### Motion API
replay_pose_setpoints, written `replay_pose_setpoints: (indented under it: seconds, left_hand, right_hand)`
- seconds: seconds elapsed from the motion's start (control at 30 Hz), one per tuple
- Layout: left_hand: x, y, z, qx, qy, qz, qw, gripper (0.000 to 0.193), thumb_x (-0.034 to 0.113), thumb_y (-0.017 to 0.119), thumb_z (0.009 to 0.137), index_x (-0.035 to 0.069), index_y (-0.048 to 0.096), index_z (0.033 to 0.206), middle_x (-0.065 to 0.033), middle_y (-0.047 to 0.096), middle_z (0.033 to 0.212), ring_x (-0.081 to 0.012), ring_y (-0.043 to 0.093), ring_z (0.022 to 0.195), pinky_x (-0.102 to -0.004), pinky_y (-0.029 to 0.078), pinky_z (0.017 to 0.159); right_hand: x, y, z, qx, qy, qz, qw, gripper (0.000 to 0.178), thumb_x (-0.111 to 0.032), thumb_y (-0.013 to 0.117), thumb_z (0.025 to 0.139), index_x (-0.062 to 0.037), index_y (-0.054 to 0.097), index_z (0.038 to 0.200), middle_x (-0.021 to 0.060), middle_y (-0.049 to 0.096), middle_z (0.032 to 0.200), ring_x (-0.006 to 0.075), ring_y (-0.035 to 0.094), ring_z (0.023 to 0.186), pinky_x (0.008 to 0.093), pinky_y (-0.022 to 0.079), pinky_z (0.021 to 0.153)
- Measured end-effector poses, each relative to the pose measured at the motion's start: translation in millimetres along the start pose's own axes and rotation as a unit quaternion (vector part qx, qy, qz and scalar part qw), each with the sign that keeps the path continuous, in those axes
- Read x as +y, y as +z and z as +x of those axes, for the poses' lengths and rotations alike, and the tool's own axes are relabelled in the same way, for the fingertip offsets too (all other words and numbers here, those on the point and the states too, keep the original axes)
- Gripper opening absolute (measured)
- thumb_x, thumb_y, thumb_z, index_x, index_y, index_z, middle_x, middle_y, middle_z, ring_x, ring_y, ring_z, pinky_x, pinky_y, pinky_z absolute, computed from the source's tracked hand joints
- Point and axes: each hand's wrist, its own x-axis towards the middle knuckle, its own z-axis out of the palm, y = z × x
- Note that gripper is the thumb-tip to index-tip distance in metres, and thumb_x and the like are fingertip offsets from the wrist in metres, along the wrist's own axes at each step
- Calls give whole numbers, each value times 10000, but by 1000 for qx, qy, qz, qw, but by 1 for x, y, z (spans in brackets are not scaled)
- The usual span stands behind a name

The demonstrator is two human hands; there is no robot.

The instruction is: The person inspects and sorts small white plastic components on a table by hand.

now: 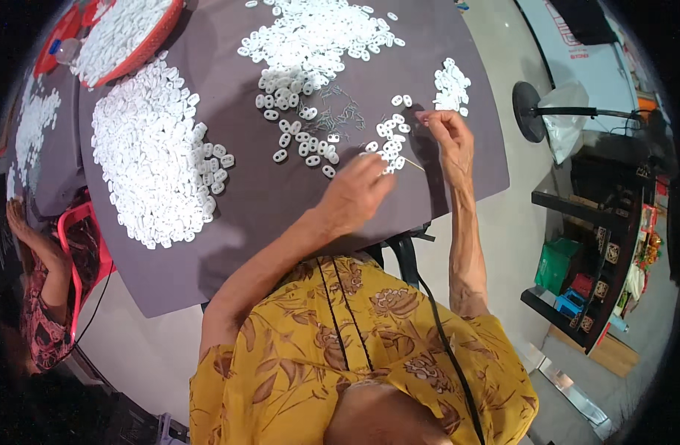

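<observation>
Left hand: I see the left hand (355, 194) with fingers curled at the near side of the small cluster; whether they hold anything I cannot tell.
Right hand: the right hand (447, 144) has thumb and fingertips drawn narrow, just right of that cluster; I cannot make out anything between them.
Small cluster: white two-holed pieces (390, 133) lie between the hands, probably so either one reaches them easily.
Stick: a thin tan stick (414, 164) sticks out of the cluster towards the right hand.
Metal bits: slim grey pins (342, 117) lie beyond the left hand, apparently kept separate from the bigger heaps.
Stock heaps: I take the large white heap (150, 156) left of the left hand, and the far heap (310, 33) beyond it, as supply.
Basket: the red basket (160, 38), far left of both hands, is piled with similar white pieces.
</observation>
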Motion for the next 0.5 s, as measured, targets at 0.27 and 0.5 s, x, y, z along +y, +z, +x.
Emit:
replay_pose_setpoints:
  seconds: [0.27,0.5]
  left_hand:
    - [-19,-1,-8,-47,76,57,994,184,68,549,639,-24,543,799,-126,510,895,-281,476,975,-379,413,853]
    - [-7,8,9,-22,32,42,998,236,80,616,651,-2,553,863,-125,508,950,-283,464,1015,-399,391,878]
  right_hand:
    - [23,7,-13,36,-4,41,999,106,-104,505,871,-8,547,859,91,585,1012,207,499,1070,318,340,934]
    - [39,34,-18,33,-28,149,988,75,-61,499,863,-9,552,871,101,575,1039,204,487,1074,330,341,939]
